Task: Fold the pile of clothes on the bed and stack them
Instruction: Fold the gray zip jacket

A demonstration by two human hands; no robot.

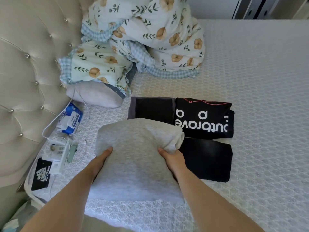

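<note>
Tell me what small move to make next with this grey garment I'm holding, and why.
Probably carry the grey garment forward and set it on the dark folded piece behind it. Left hand and right hand hold it already folded, lifted, and three dark pieces lie folded but unstacked.

Four folded garments: one grey (133, 148), three dark (153, 108) (204, 119) (207, 158) (one printed); two hands (102, 158) (170, 158); one quilt (142, 39).

floral duvet (143, 39) heaped by headboard (30, 64) | wipes pack (72, 120), power strip (58, 153) beside it
</note>
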